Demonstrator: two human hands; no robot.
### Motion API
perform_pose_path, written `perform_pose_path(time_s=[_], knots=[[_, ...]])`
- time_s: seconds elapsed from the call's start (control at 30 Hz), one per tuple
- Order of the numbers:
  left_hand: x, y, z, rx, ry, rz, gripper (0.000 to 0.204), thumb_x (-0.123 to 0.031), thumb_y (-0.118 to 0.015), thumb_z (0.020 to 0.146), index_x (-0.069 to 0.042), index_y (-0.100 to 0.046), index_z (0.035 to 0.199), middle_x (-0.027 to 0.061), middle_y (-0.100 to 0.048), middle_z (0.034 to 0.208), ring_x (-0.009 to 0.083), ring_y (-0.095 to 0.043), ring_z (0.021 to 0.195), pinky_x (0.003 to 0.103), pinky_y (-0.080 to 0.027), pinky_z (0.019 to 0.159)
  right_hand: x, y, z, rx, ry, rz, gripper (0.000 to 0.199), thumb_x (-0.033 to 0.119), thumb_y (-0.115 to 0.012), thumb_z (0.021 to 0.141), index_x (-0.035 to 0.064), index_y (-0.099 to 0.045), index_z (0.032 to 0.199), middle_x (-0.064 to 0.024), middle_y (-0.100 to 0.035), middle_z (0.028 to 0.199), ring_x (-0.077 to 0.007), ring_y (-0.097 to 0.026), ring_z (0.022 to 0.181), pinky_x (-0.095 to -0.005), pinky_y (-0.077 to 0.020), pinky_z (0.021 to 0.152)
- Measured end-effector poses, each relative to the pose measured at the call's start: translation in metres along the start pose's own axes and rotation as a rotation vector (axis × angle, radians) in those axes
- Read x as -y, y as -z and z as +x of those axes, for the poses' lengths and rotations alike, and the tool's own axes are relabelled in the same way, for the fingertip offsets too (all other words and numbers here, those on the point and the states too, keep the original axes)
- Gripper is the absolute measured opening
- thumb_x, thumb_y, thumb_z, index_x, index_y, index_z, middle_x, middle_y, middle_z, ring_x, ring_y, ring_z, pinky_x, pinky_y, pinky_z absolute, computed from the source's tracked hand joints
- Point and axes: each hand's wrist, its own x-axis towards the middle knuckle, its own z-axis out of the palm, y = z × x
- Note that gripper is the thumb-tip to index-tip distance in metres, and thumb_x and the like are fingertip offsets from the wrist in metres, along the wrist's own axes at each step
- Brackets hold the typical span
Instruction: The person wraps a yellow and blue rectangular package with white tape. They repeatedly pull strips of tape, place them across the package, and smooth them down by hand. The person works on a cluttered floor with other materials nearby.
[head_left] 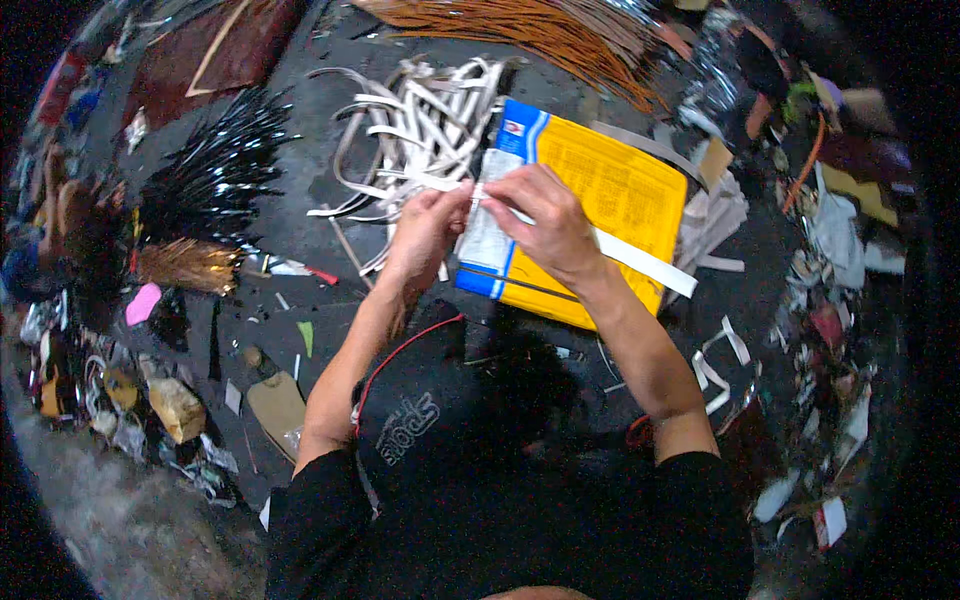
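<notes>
A long white strip (645,262) runs between my two hands and slants out past my right wrist. Its near part is pinched in my left hand (430,228), fingers closed. Close beside it, my right hand (545,218) is closed too, its thumb and fingertips gripping the same strip. Both hands are over the left edge of a yellow and blue printed sack (610,190), which lies flat. Just beyond my left hand spreads a loose tangle of white strips (430,115). Several pale strips (710,225) stick out from the sack's right side.
Black shiny strips (225,150) lie in a bundle at the left, near a brown bristly bundle (190,265). Long orange-brown strips (540,35) stretch across the far side. A red cord (405,345) lies by my left forearm. Scraps litter both sides of the floor.
</notes>
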Motion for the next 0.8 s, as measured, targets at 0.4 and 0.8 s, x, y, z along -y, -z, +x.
perform_pose_path(time_s=[0.4, 0.8], knots=[[0.029, 0.043, 0.029, 0.008, 0.035, -0.140, 0.020, -0.023, -0.069, 0.088, -0.004, -0.062, 0.087, 0.0006, -0.060, 0.075, 0.0049, -0.053, 0.063, 0.017, -0.036, 0.054, -0.001, 0.001, -0.007, 0.006, 0.004, -0.014, 0.016, 0.007, -0.073, 0.078, 0.0037, -0.066, 0.092, -0.0099, -0.061, 0.084, -0.0266, -0.060, 0.079, -0.0359, -0.0502, 0.069], [0.009, 0.037, 0.014, 0.051, 0.085, -0.568, 0.038, -0.043, -0.052, 0.095, -0.006, -0.058, 0.098, 0.0019, -0.060, 0.084, 0.0107, -0.053, 0.069, 0.026, -0.043, 0.063, -0.002, 0.003, -0.005, 0.013, -0.004, -0.013, 0.014, 0.008, -0.073, 0.078, 0.0041, -0.066, 0.090, -0.0100, -0.062, 0.085, -0.0272, -0.061, 0.081, -0.0358, -0.0509, 0.071]])
